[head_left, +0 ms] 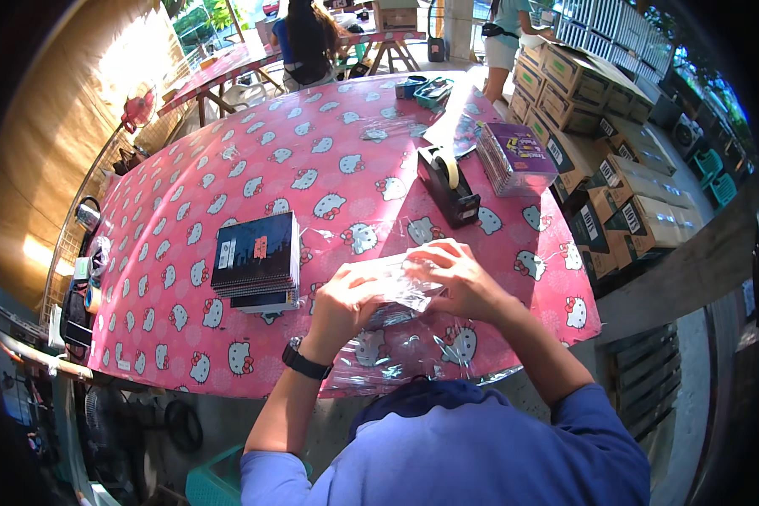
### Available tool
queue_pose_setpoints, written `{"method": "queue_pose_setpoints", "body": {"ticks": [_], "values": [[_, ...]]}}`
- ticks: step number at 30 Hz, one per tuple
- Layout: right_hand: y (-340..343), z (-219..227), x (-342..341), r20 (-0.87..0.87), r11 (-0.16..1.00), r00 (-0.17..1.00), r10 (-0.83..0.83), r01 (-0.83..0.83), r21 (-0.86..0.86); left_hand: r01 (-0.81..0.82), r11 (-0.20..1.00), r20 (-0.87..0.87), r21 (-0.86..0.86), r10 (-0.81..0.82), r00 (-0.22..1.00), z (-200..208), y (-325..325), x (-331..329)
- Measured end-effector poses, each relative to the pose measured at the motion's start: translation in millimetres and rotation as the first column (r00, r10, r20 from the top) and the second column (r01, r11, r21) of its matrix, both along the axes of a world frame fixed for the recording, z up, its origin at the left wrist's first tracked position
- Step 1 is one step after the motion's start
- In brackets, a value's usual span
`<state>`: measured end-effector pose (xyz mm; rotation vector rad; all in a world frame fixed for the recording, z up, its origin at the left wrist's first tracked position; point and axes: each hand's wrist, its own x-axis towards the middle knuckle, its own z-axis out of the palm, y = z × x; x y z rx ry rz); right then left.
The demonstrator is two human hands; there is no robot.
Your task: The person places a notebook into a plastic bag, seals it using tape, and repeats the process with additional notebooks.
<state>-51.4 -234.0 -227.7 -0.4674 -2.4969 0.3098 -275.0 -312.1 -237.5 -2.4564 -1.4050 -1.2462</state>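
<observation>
Near the front edge of the table, my left hand [342,297] is closed round one end of a whitish packet in transparent plastic film [394,274]. My right hand [457,277] has its fingers bent over the other end, gripping the crinkled film. What lies inside the wrapping cannot be made out. To the left stands a stack of dark spiral notebooks [257,249], its lower ones set askew. Beyond my right hand sits a black tape dispenser [449,190] with a roll of tape.
The table has a pink cartoon-cat cover [169,244]. Purple-covered books [516,156] are stacked at the right edge, with a teal basket [433,91] farther back. Cardboard boxes [616,185] are piled beside the table on the right. Two people are at the back.
</observation>
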Motion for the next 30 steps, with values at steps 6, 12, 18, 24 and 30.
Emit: {"method": "queue_pose_setpoints", "body": {"ticks": [6, 12, 18, 24, 30], "values": [[3, -12, -17, -0.105, 0.999, 0.994, -0.024, 0.027, 0.021, -0.078, 0.997, -0.04, -0.03, 0.077, 0.996, 5, -6, 7], [19, 12, -19, 0.149, 0.978, 0.987, 0.061, -0.029, -0.208, -0.221, 0.975, -0.005, -0.035, 0.221, 0.975, 22, 26, -3], [48, -1, -43, 0.002, 0.978, 0.996, -0.089, 0.088, -0.189, 0.113, 0.815, 0.386, -0.569, 0.143, 0.911, -1, 54, -20], [64, 5, -62, -0.225, 0.981, 0.973, -0.054, 0.01, -0.196, -0.099, 0.984, 0.221, -0.149, 0.13, 0.967, 14, 61, -14], [-13, -81, -30, -0.117, 0.978, 0.993, 0.021, -0.045, -0.205, -0.105, 0.924, 0.189, -0.369, 0.185, 0.965, -80, -15, 6]]}}
